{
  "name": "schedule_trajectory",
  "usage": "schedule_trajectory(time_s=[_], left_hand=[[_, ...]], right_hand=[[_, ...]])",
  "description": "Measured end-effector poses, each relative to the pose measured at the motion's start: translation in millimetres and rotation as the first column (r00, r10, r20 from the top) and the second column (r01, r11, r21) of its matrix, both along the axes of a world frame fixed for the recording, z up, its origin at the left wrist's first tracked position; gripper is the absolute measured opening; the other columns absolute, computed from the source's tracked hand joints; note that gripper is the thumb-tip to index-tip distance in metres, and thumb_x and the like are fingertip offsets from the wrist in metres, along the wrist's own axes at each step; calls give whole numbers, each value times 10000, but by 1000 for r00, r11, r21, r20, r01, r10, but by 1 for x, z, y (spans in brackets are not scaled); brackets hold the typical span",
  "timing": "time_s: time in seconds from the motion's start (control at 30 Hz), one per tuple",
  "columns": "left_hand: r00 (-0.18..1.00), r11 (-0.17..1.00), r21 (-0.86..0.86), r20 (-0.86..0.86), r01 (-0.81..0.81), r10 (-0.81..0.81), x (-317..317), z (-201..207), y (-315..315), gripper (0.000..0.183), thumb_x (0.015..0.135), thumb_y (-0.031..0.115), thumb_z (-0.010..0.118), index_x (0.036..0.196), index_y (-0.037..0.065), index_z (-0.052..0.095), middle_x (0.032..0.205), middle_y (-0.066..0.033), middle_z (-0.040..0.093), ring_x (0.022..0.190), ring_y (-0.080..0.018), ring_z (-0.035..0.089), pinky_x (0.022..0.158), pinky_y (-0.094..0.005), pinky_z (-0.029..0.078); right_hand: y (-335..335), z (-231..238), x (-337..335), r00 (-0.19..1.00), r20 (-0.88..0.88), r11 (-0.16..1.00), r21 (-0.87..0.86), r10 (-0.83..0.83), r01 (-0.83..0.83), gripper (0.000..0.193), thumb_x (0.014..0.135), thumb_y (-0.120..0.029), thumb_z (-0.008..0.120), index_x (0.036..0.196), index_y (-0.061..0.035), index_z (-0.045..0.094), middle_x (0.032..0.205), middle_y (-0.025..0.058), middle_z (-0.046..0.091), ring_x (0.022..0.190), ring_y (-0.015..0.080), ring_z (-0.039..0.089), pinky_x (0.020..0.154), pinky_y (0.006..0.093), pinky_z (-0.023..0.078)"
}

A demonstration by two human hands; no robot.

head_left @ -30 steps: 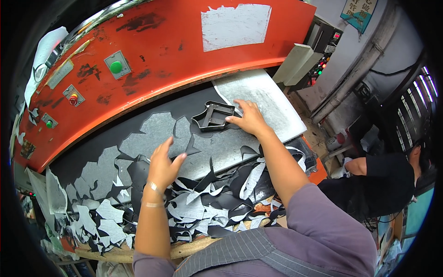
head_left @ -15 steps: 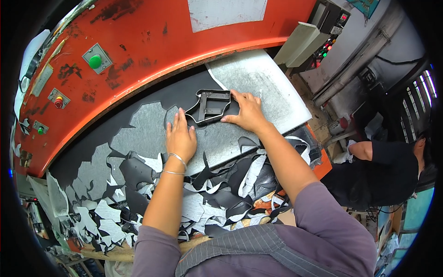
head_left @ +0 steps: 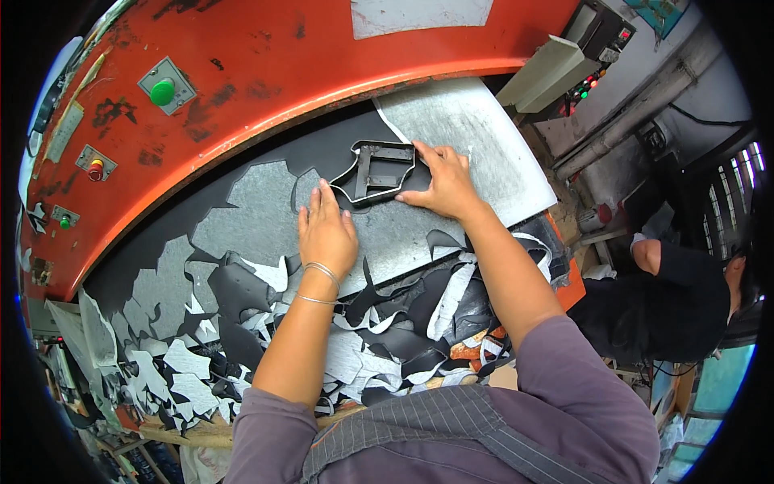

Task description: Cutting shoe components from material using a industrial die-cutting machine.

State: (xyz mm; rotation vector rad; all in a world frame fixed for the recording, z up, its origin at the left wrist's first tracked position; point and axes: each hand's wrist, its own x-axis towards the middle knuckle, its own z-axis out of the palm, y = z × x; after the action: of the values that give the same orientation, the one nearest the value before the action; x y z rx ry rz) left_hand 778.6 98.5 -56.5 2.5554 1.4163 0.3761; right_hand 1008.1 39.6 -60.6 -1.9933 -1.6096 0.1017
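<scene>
A steel cutting die (head_left: 377, 171), a shaped metal band with braces inside, lies on the black sheet material (head_left: 322, 149) spread over the bench. My right hand (head_left: 445, 181) holds its right end, with the thumb at the lower corner and the index finger at the upper one. At the die's left tip is my left hand (head_left: 329, 234), palm down. Its fingers are stretched out together, and the fingertips rest against or right beside the metal; the exact contact is hard to tell. Bare grey pad (head_left: 270, 210) shows in die-shaped gaps left of the die.
An orange machine beam (head_left: 266, 64) with a green button (head_left: 163, 93) and a red knob (head_left: 95, 169) crosses behind the sheet. Black and white offcuts (head_left: 355, 355) heap along the near edge. A white board (head_left: 508, 153) extends right. A person in black (head_left: 677, 298) sits at the right.
The whole view has shifted slightly, so the bench sits a little higher and farther right. Both hands and the die keep nearly the same places on the sheet.
</scene>
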Motion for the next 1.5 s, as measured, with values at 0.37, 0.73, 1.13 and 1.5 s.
schedule_trajectory(time_s=[0.37,0.73,1.13,1.5], left_hand=[[830,989,-132,558,61,23,-109,18,25,796,858,206,663,1464,-63,222,1509,-239,299,1430,-326,245,1155,-379,209],[441,473,242,818,-847,370,-520,98,150,707,900,177,602,1466,-48,244,1520,-258,257,1440,-305,227,1162,-365,181],[850,979,-85,488,-183,201,-479,60,-52,281,911,133,578,1176,50,616,1089,-134,650,915,-196,622,810,-337,494],[949,995,41,299,88,-96,-302,21,-251,113,742,174,701,775,68,720,730,-100,644,699,-296,566,638,-386,468]], right_hand=[[-25,33,-52,997,6,975,210,-75,72,848,699,-434,798,1392,-104,439,1215,178,574,1156,345,488,997,462,346],[8,175,-289,848,-326,853,463,418,-243,610,784,-443,742,1187,-53,503,820,119,652,737,283,672,667,384,525],[-105,119,-317,801,-190,771,-219,568,-598,510,829,-499,650,985,-23,559,843,190,637,806,396,634,695,506,496],[-231,25,-324,787,173,804,-195,592,-562,209,664,-147,699,839,-44,650,829,105,648,813,249,638,659,343,529]])
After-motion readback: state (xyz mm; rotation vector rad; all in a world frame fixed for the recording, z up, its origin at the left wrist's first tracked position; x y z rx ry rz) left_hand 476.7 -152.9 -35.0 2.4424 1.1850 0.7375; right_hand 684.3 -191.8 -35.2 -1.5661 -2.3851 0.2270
